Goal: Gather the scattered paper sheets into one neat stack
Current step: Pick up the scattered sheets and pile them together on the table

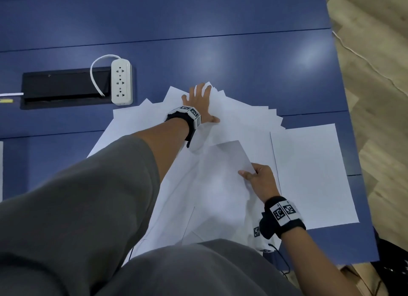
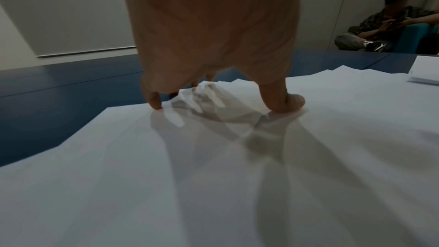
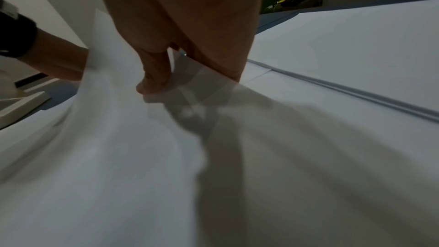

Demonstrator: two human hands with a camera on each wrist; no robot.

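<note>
Overhead light glares off the blue table [image 1: 220, 52]; both wrist views are dim, shadowed and blurred.

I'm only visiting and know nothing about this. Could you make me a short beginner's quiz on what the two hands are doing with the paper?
1. True or false: the left hand lies spread on the fanned paper sheets.
2. The right hand pinches: A) a lifted sheet, B) the power strip, C) nothing.
3. What colour is the table?

Key: 1 true; 2 A; 3 blue.
</note>
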